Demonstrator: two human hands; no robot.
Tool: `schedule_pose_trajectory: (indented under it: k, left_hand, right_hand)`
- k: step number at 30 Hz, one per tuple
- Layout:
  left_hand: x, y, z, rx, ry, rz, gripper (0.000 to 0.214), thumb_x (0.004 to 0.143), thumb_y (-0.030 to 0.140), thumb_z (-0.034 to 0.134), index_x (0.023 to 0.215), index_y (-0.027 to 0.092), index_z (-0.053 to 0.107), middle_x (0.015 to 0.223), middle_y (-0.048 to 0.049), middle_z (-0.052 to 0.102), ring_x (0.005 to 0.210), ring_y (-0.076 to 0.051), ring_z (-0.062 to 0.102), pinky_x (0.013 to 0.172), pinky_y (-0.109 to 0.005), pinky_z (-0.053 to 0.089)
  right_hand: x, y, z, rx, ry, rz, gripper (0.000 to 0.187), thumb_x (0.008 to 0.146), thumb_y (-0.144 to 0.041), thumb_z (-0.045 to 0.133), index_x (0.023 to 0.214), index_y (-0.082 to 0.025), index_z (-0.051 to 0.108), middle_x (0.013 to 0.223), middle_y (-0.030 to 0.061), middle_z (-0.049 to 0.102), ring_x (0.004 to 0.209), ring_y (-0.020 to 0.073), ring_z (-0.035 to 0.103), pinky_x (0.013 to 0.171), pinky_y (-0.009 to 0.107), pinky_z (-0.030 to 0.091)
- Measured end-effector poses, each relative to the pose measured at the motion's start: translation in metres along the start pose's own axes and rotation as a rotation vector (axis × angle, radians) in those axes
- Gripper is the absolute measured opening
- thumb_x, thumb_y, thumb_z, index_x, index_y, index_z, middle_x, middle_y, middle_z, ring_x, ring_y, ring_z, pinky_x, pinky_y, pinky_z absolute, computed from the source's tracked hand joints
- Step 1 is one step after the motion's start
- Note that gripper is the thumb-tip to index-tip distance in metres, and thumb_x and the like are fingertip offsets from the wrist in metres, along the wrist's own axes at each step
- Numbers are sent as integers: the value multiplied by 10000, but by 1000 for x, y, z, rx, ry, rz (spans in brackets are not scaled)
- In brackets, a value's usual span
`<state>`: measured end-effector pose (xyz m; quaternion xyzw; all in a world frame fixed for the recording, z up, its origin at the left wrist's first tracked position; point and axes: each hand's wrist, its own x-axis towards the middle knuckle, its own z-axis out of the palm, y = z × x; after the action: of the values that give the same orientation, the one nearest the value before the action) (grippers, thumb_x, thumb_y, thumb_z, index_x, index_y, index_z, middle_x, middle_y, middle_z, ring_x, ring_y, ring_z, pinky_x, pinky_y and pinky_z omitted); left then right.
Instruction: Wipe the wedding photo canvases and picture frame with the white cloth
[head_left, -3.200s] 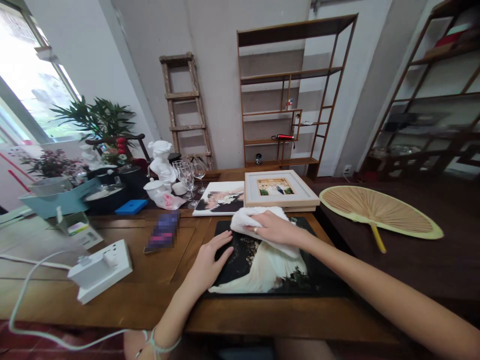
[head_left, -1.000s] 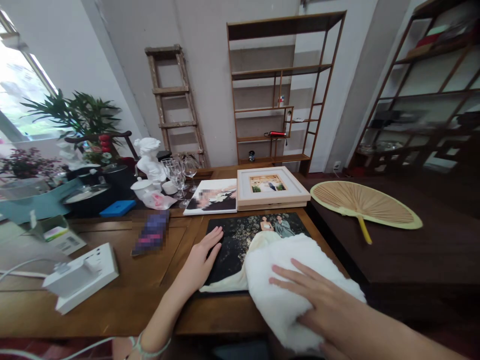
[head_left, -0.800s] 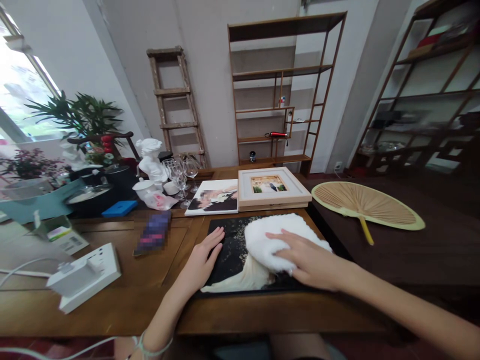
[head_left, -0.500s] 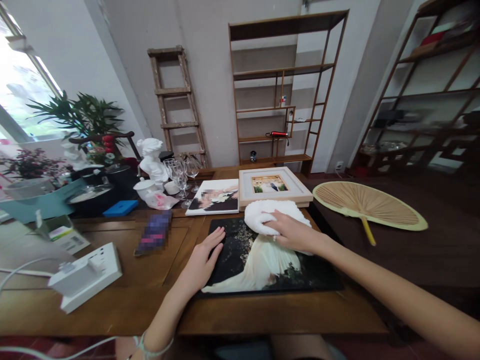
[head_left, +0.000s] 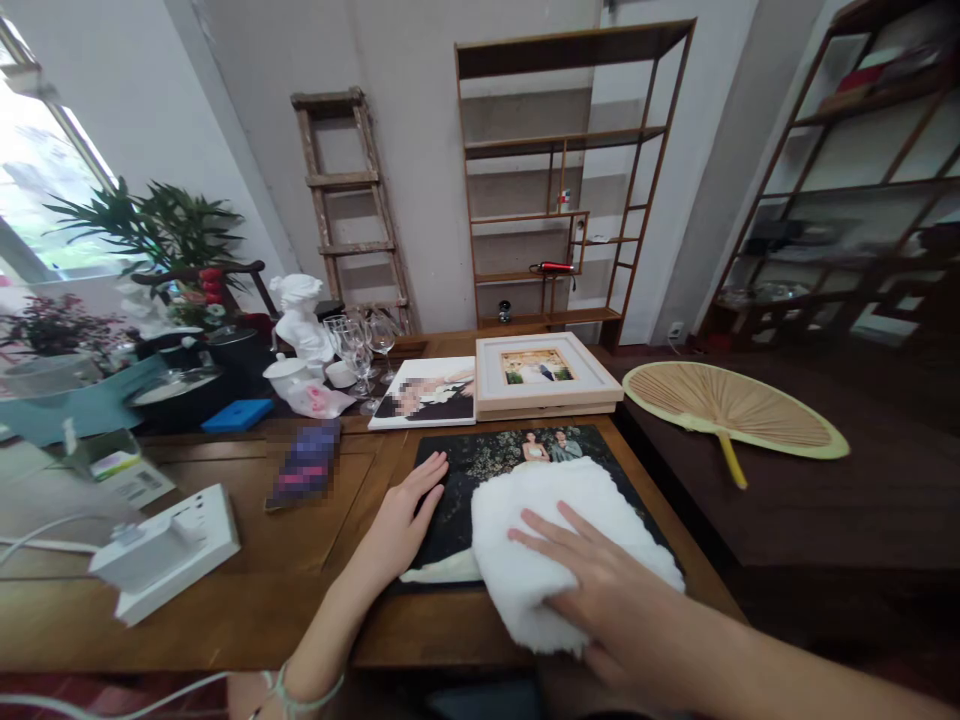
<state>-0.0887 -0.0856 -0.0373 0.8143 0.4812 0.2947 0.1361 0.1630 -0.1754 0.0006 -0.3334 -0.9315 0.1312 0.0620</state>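
A dark photo panel (head_left: 459,500) lies flat on the wooden table, showing two people and part of a pale dress. Fingers together and stretched out, my left hand (head_left: 405,515) rests flat along the panel's left edge. A folded white fluffy cloth (head_left: 517,530) covers the panel's lower right part and hangs past its front edge. My right hand (head_left: 600,570) presses on the cloth with fingers spread over it; the thumb is partly hidden at a fold.
Behind the panel sit a framed photo (head_left: 551,390) and a smaller photo board (head_left: 427,395). A power strip (head_left: 176,555), wine glasses (head_left: 358,350) and a white bust (head_left: 300,320) stand to the left. A hand fan (head_left: 739,405) lies on the dark surface at right.
My right hand has drawn the cloth from the panel's far edge toward me, uncovering the two pictured people and covering most of the dress. My left hand has stayed in place.
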Motion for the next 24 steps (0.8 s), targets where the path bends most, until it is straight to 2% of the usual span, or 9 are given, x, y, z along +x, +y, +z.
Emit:
schedule_pose_trajectory:
  k: [5,8,12,15,18,22,24]
  left_hand:
    - [1,2,-2,4,-18,-1,413,884,289,367,1198,87,545,1324,-104,484,1260,-189,408,1067,-382,299]
    - [1,2,-3,9,-22,1,413,885,291,365,1197,92,547,1325,-104,482,1259,-191,410,1067,-386,297]
    - [1,1,-3,8,-22,-7,415,887,291,361,1202,91,543,1330,-105,475,1261,-195,407,1069,-397,292]
    - [0,0,-2,2,-18,-10,417,886,288,361,1202,86,543,1332,-108,473,1262,-197,407,1069,-399,292]
    - [0,0,-2,-5,-15,-10,415,886,289,362,1203,88,541,1329,-104,477,1263,-192,405,1069,-393,295]
    - [0,0,-1,-9,-9,-19,413,886,286,364,1207,91,537,1329,-98,480,1265,-185,403,1069,-385,294]
    - [0,0,-2,-10,-9,-14,409,885,281,366,1205,93,540,1328,-96,480,1263,-183,404,1070,-382,294]
  right_hand:
    - [36,40,-15,-40,114,55,512,656,-51,472,1148,-149,573,1331,163,447,1309,254,256,1052,501,193]
    - [62,65,-24,-81,163,86,452,686,-47,450,1101,-157,592,1257,138,527,1288,262,298,1032,514,222]
    - [78,77,-25,-91,181,101,436,704,-53,444,1098,-156,599,1293,127,499,1300,297,261,1023,555,194]
    - [67,64,-18,-96,160,102,504,683,-63,471,1167,-167,568,1374,133,402,1311,313,228,1021,570,176]
    - [45,37,-10,-91,98,55,512,666,-78,489,1159,-183,579,1423,126,319,1329,310,169,1033,577,134]
    - [19,-4,1,-76,-36,-47,365,682,-140,514,1018,-175,653,1456,104,236,1338,335,85,1039,595,78]
    - [13,-15,4,-76,-99,-76,299,674,-167,536,938,-174,678,1461,90,222,1333,359,83,1035,610,62]
